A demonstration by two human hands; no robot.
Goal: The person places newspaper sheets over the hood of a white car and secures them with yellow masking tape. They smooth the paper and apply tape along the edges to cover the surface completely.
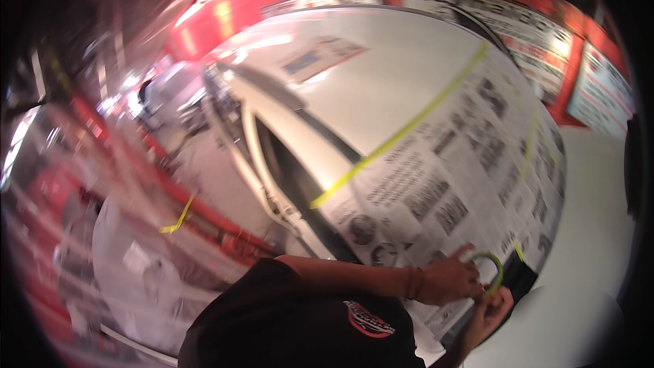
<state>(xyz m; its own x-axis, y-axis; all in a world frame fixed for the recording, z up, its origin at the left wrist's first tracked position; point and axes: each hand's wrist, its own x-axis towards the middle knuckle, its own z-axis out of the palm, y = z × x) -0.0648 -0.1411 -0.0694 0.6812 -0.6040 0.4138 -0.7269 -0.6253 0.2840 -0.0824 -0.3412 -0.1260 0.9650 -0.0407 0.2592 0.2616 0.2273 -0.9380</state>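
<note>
Both hands work together, left hand [446, 279] and right hand [492, 308] grasping the tape roll [492, 269] over newspaper [463, 163]; press the strip flat along the edge.

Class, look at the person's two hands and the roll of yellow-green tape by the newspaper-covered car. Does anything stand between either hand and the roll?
Nothing visible does. The left hand and the right hand both already touch the tape roll, held against the newspaper masking the white car.
</note>
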